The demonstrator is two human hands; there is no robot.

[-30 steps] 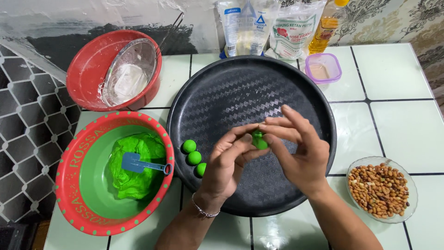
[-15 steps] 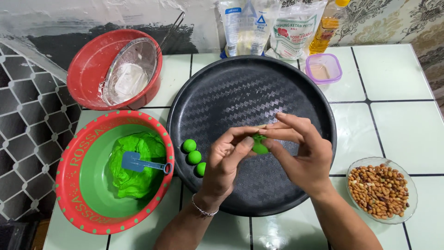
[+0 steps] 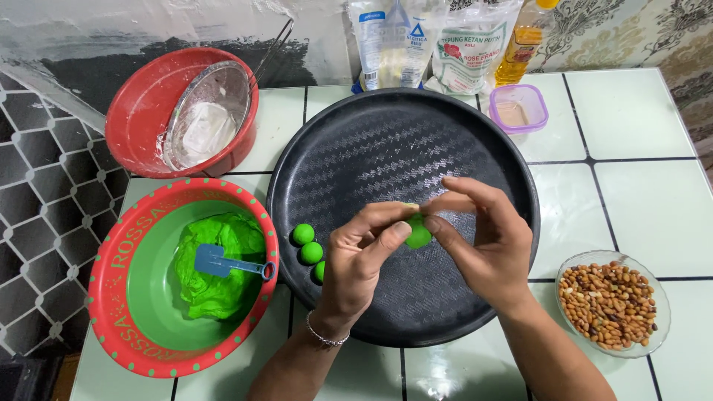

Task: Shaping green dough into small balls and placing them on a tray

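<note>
Now both hands meet over the black tray (image 3: 475,126). The left hand (image 3: 356,260) and the right hand (image 3: 483,238) pinch one small green dough ball (image 3: 417,235) between thumbs and fingertips, so each grip is narrow and closed on the ball. The ball is held just above the middle of the tray, not touching it.

To do this well, I think the fingers should press softly and evenly all round, so the ball stays round and does not split. Squeezing hard would likely squash it flat.

Three done balls (image 3: 303,234) sit in a row on the tray, just left of the left hand. More dough (image 3: 223,289) lies in the green bowl (image 3: 111,297) with a blue scoop (image 3: 215,260) on it. A dish of peanuts (image 3: 610,297) waits on the surface, near the right arm.
</note>
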